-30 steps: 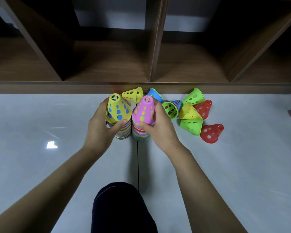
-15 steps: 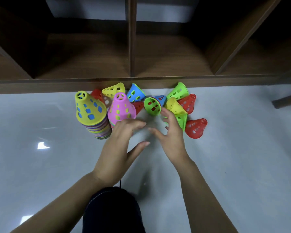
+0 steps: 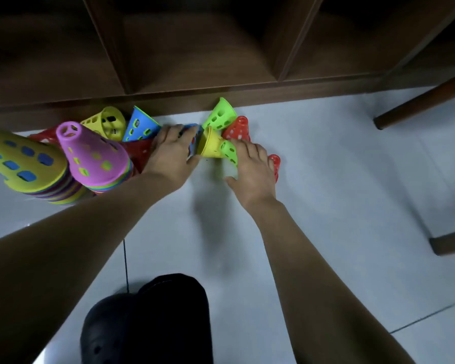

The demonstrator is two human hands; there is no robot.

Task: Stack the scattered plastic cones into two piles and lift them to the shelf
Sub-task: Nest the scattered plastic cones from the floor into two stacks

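Two piles stand on the tiled floor at the left, before the wooden shelf: a yellow-topped pile (cut off by the frame edge) and a pink-topped pile. The left hand grips a blurred blue cone between thumb and fingers. The right hand covers a green cone; whether it grips it, I cannot tell.

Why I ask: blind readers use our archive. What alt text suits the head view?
A person's left hand grips a blue cone and the right hand a green cone among loose cones on the floor before a shelf. A yellow-topped stack and a pink-topped stack stand at left.
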